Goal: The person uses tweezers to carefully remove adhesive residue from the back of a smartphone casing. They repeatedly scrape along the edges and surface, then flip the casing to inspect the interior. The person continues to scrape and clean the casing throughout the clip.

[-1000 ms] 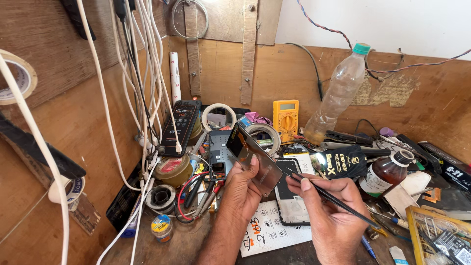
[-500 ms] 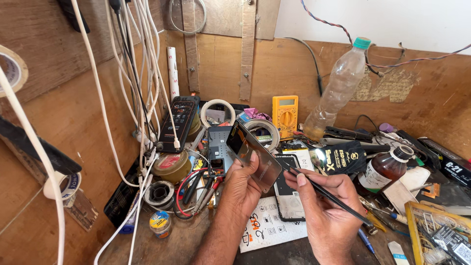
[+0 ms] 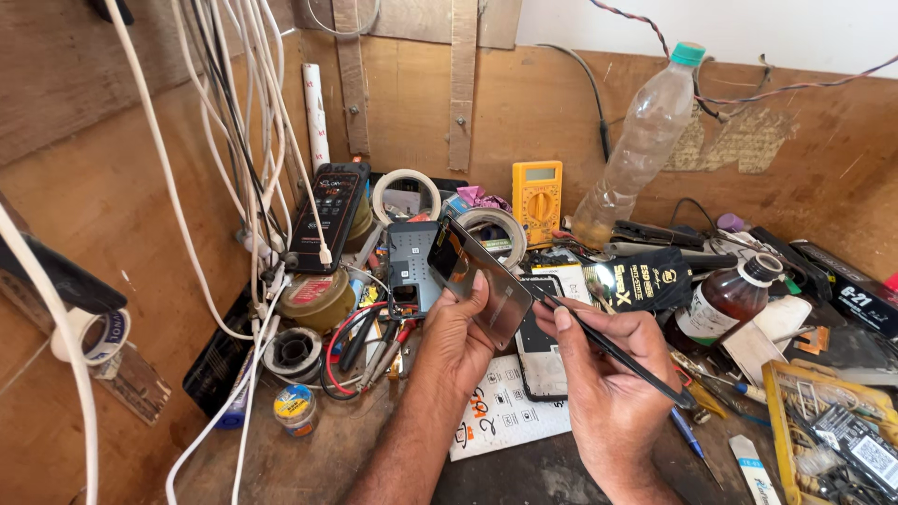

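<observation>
My left hand [image 3: 456, 339] holds a dark phone [image 3: 479, 278] tilted up off the bench, its glossy face turned toward me. My right hand [image 3: 603, 374] grips a thin black tool [image 3: 613, 347] like a pen, with its tip touching the phone's right edge. Below the hands lie a second phone body [image 3: 540, 357] and a white printed sheet [image 3: 502, 413] on the bench.
A yellow multimeter [image 3: 537, 197], a clear plastic bottle [image 3: 639, 148] and a brown glass bottle [image 3: 729, 299] stand behind. Tape rolls [image 3: 405, 194], a solder tin [image 3: 317, 298], white cables [image 3: 253, 168] and a tray of parts [image 3: 823, 435] crowd the bench.
The view has shifted slightly. My right hand brought the black tool up so its tip meets the phone's edge; my left hand keeps the phone raised.
</observation>
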Demonstrator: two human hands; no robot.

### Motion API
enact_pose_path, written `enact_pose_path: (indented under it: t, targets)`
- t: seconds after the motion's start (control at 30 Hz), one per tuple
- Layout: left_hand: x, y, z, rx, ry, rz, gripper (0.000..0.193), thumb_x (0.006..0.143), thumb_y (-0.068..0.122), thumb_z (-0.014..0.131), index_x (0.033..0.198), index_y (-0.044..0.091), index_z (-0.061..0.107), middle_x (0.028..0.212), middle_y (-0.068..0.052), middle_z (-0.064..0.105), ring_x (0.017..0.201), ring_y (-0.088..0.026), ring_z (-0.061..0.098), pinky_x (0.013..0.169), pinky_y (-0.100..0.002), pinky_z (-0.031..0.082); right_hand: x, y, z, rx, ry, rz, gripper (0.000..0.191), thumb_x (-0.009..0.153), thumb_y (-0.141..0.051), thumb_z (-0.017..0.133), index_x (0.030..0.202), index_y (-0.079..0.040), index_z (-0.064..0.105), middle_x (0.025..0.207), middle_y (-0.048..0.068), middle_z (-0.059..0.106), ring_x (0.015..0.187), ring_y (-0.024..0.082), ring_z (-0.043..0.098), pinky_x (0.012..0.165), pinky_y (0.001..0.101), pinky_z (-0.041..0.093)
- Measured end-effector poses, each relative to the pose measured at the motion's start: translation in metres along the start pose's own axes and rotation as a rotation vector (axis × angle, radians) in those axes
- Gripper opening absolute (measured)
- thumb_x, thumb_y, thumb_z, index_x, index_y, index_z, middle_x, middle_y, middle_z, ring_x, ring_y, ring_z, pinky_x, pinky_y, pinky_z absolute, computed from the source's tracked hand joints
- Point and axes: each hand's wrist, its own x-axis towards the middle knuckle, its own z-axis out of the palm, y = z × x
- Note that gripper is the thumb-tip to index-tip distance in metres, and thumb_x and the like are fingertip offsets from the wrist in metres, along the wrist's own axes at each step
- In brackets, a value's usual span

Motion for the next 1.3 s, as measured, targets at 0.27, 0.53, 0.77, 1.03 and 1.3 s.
enact_pose_path:
  t: [0.27,0.53,0.77,1.03,1.3]
  targets:
    - [0.007,-0.004,-0.005,-0.046,-0.049,0.037,0.025,0.100,0.012,0.059,0.124,0.005,0.061,0.113,-0.010,0.071,0.099,-0.019,0.073,0.083,-0.033,0.064,-0.001,-0.001,0.002,0.011,-0.020,-0.035,0.013,0.100,0.006,0.064,0.102,0.005,0.051,0.108,0.024,0.072,0.101,0.025,0.076,0.094,0.0373,0.067]
    - [0.028,-0.005,-0.015,-0.050,-0.122,0.050,0.025,0.103,0.009,0.060,0.128,0.003,0.061,0.116,-0.010,0.070,0.102,-0.019,0.071,0.087,-0.035,0.063,0.004,0.008,-0.003,0.032,-0.072,-0.108,0.017,0.109,0.006,0.064,0.108,0.004,0.046,0.115,0.022,0.070,0.106,0.024,0.075,0.099,0.0385,0.067]
    - [0.023,-0.004,-0.013,-0.052,-0.072,0.016,0.025,0.102,0.010,0.059,0.126,0.006,0.060,0.114,-0.009,0.070,0.102,-0.020,0.071,0.087,-0.037,0.063,0.003,0.005,-0.004,0.032,-0.071,-0.085,0.017,0.108,0.007,0.063,0.110,0.004,0.047,0.116,0.021,0.070,0.109,0.025,0.076,0.099,0.0386,0.067]
    - [0.019,-0.006,-0.013,-0.049,-0.086,0.026,0.028,0.102,0.010,0.058,0.129,0.005,0.059,0.117,-0.010,0.070,0.105,-0.021,0.071,0.090,-0.038,0.062,0.002,0.002,-0.002,-0.004,-0.031,-0.051,0.013,0.104,0.006,0.063,0.105,0.005,0.050,0.111,0.022,0.071,0.104,0.025,0.076,0.096,0.0380,0.067]
    - [0.014,-0.007,-0.012,-0.017,-0.062,0.024,0.029,0.099,0.012,0.058,0.127,0.004,0.060,0.113,-0.012,0.072,0.101,-0.021,0.072,0.086,-0.035,0.062,0.002,0.001,0.001,0.000,0.007,-0.025,0.012,0.101,0.004,0.064,0.101,0.005,0.053,0.108,0.022,0.073,0.100,0.024,0.076,0.094,0.0365,0.065]
